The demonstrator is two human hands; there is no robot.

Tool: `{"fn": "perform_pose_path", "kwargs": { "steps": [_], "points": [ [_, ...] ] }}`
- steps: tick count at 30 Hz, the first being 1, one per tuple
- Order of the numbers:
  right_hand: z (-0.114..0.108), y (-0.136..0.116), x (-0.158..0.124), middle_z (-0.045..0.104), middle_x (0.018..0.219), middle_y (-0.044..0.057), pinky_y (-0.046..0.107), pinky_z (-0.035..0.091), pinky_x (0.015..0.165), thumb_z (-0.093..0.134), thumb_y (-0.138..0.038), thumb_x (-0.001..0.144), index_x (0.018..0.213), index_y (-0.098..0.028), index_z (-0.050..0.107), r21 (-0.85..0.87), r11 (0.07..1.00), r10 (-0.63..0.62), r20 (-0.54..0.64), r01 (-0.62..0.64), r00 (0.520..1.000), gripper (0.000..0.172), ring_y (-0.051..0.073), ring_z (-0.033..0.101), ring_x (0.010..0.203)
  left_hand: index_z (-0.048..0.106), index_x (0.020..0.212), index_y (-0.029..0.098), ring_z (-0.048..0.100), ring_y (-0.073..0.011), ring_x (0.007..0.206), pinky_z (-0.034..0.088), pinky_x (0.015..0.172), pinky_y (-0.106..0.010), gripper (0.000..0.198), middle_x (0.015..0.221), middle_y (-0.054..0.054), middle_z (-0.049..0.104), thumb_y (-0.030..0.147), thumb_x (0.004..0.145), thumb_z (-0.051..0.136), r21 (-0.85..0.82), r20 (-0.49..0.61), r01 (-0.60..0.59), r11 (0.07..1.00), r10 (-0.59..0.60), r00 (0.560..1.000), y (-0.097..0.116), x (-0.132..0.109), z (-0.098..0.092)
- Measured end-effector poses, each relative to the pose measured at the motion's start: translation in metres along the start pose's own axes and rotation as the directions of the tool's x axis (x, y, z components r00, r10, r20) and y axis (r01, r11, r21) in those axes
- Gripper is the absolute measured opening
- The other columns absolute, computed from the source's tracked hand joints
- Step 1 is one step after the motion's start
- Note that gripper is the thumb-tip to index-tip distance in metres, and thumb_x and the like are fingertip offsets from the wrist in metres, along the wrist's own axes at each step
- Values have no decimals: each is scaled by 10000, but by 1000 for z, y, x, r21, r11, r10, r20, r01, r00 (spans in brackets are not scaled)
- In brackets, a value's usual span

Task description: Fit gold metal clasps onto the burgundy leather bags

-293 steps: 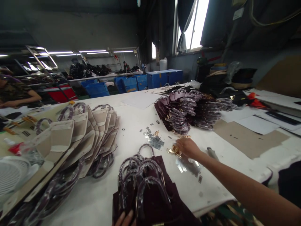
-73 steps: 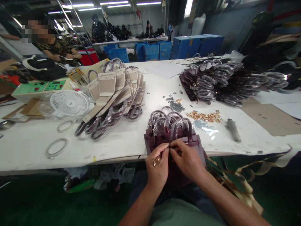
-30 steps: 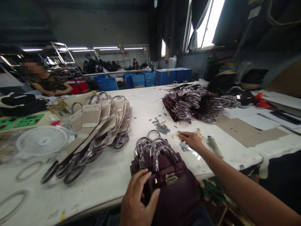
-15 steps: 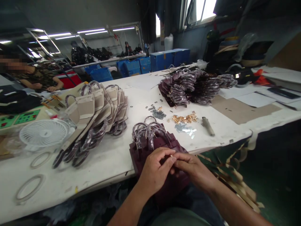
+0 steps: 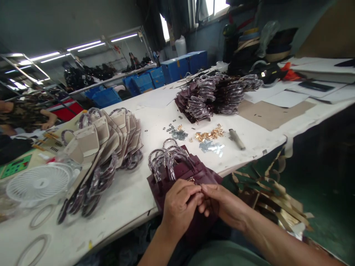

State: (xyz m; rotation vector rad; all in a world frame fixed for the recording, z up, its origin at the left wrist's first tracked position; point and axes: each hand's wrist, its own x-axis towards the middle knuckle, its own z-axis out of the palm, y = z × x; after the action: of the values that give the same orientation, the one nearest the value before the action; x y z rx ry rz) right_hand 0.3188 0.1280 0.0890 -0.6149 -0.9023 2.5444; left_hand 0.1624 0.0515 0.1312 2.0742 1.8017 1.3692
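The dark maroon leather bag panel [image 5: 194, 173] with clear-wrapped loop handles tops a small stack at the near edge of the white tabletop [image 5: 133, 192], its handles pointing away from the person. Both hands meet over its near end, just below a small gold clasp: the left hand [image 5: 180, 207] and right hand [image 5: 224, 205] have fingers [image 5: 194, 190] pinched together, apparently on a tiny fitting too small to identify. Neither hand is nearer.

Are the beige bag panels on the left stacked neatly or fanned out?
Fanned out. The beige bag panels overlap like spread cards on the white table, each edge showing, with their wrapped handles poking out at both ends.
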Motion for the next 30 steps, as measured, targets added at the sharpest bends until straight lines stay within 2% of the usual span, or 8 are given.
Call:
{"fn": "perform_pose_path", "kwargs": {
  "steps": [5, 7, 11, 17, 22, 25, 27, 30],
  "points": [
    [-9, 1, 4, 696, 798, 22, 221, 472, 639, 836, -474, 813, 855, -168, 739, 36, 998, -55, -66, 58, 996, 323, 110, 619, 683, 677, 1079, 242, 702, -190, 987, 589, 895, -337, 182, 1033, -50, 745, 180, 913, 718, 21, 147, -19, 1000, 15, 989, -2, 2, -3],
    [-14, -4, 6, 716, 818, 21, 245, 469, 667, 812, -497, 820, 841, -184, 754, -141, 982, -144, -138, 124, 980, 319, 127, 615, 704, 646, 1124, 231, 678, -221, 1089, 567, 979, -380, 232, 1137, -76, 727, 215, 906, 724, 111, 170, -13, 994, -6, 985, -4, 8, -7],
    [-30, -9, 12, 726, 755, 15, 286, 447, 689, 797, -467, 796, 783, -194, 780, -661, 734, -389, -224, 154, 893, 274, 173, 610, 719, 636, 1186, 207, 628, -307, 1105, 531, 970, -497, 306, 1145, -110, 704, 259, 895, 713, 461, 275, -53, 886, -86, 958, -10, 27, -9],
    [-46, 3, 22, 737, 814, 18, 310, 486, 751, 730, -342, 847, 798, -215, 739, -790, 548, -573, -117, 273, 811, 136, 195, 658, 778, 678, 911, 217, 622, -311, 933, 496, 832, -485, 53, 933, -99, 693, 188, 894, 638, 621, 487, -196, 759, -178, 855, -15, 44, 4],
    [-40, 6, 16, 748, 940, 58, 318, 532, 800, 680, -284, 913, 889, -234, 771, -811, 353, -597, 189, 466, 780, 107, 205, 690, 876, 687, 905, 225, 675, -248, 850, 514, 785, -387, 95, 851, -49, 729, 163, 874, 623, 438, 413, 146, 887, -342, 844, -15, 53, 6],
    [-30, 7, 14, 743, 1099, 76, 349, 543, 894, 666, -315, 946, 991, -263, 794, -794, 332, -558, 270, 509, 785, 145, 229, 694, 1012, 654, 1260, 231, 724, -234, 935, 554, 858, -363, 368, 983, -49, 777, 322, 904, 673, 60, 485, 417, 907, -392, 782, -11, 59, 2],
    [-26, 8, 17, 698, 1275, 87, 384, 511, 1012, 662, -344, 958, 997, -263, 794, -763, 366, -592, 250, 532, 766, 160, 253, 652, 1177, 529, 1448, 226, 702, -246, 1116, 531, 1007, -384, 554, 1145, -78, 763, 412, 940, 648, -130, 517, 447, 885, -324, 792, -10, 60, 1],
    [-30, 9, 25, 631, 1421, 80, 414, 433, 1125, 699, -369, 937, 921, -244, 775, -725, 468, -691, 56, 505, 720, 147, 267, 587, 1305, 540, 1407, 205, 661, -254, 1209, 505, 1075, -421, 473, 1266, -111, 706, 399, 978, 587, -149, 387, 398, 905, -317, 866, -19, 53, 7]
  ]
}}
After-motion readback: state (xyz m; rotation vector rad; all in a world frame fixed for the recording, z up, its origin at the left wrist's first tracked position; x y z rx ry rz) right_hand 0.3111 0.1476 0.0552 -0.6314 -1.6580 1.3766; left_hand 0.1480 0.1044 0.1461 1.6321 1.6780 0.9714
